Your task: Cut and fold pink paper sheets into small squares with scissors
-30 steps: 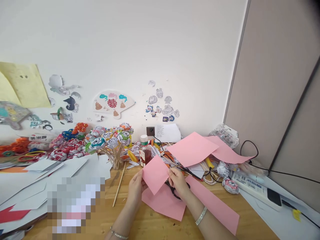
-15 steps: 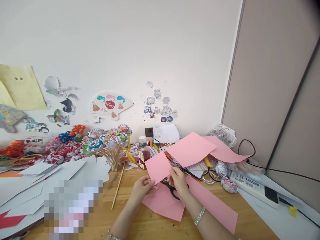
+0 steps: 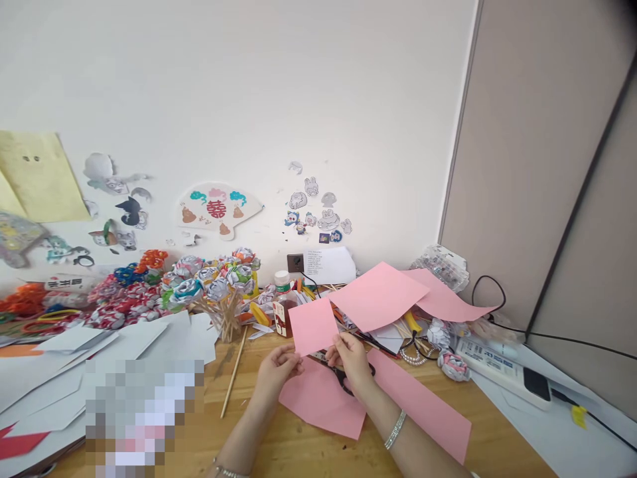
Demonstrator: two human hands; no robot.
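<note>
A square of pink paper (image 3: 314, 325) is held up above the table between my two hands. My left hand (image 3: 279, 367) pinches its lower left corner. At the lower right edge, my right hand (image 3: 350, 355) grips it between thumb and finger. Black-handled scissors (image 3: 343, 382) lie under my right hand, partly hidden by it. They rest on a larger pink sheet (image 3: 323, 405) with a curved edge. To the right, a long pink strip of paper (image 3: 423, 405) lies on the wood, partly covered by my right forearm.
More pink sheets (image 3: 381, 295) lie over clutter at the back. A jar (image 3: 281, 309) stands beside bundled sticks and paper flowers (image 3: 219, 282). White papers (image 3: 144, 342) spread on the left, near a wooden stick (image 3: 233, 372). A power strip (image 3: 502, 375) sits at right.
The pink square has turned slightly so its edges stand straighter. My left hand has moved a little left and up; my right hand has hardly moved.
</note>
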